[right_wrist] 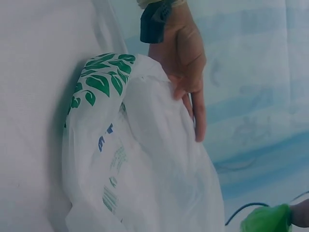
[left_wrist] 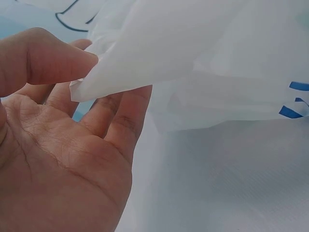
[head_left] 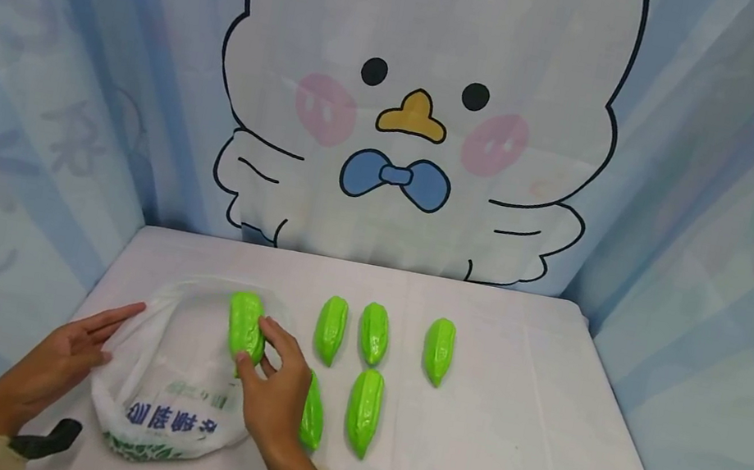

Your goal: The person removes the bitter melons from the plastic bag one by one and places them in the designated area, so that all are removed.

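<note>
A white plastic bag [head_left: 119,391] with blue characters and green leaf print lies on the left of the table, its mouth spread wide. My left hand [head_left: 60,357] pinches the bag's left edge; in the left wrist view the thumb of that hand [left_wrist: 67,140] presses the thin film against the fingers behind it. Over the bag's opening, my right hand [head_left: 276,409] holds a glossy green pod-shaped piece [head_left: 245,319] between thumb and fingers. That green piece [right_wrist: 264,220] also shows at the lower right corner of the right wrist view.
Several similar green pieces lie right of the bag: two at the back [head_left: 330,330] [head_left: 374,334], one [head_left: 364,413] in front, one [head_left: 313,415] partly behind my right hand, and one [head_left: 438,352] farther right. A cartoon-printed curtain [head_left: 394,221] hangs behind the white table [head_left: 497,455].
</note>
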Tool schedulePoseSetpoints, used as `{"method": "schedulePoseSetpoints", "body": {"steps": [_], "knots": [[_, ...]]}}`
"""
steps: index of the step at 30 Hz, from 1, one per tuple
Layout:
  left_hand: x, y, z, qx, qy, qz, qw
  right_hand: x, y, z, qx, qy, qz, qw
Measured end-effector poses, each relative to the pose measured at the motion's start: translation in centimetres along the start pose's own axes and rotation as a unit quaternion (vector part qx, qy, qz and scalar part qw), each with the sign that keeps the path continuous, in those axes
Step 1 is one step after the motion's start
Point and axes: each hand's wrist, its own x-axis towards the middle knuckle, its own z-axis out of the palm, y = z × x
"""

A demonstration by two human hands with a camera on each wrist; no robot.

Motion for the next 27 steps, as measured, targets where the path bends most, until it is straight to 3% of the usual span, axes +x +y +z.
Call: {"method": "schedulePoseSetpoints", "body": {"steps": [8,17,27], "knots": [[0.0,-0.1,0.0,-0.011,-0.01,0.013,0.9998,-0.4,-0.4,-2.8,-0.019,0.029,-0.013,0.9993],[0.0,0.1,0.1,0.001,-0.007,0.003,1.0,-0.9,-0.3,-5.8,-0.026,0.066,-0.035,0.9969],[0.1,-0.1,-0.1,-0.022,-0.015,0.006,0.9996,-1.7,0.4,-10.2,-0.04,0.125,-0.021,0.9911]]}}
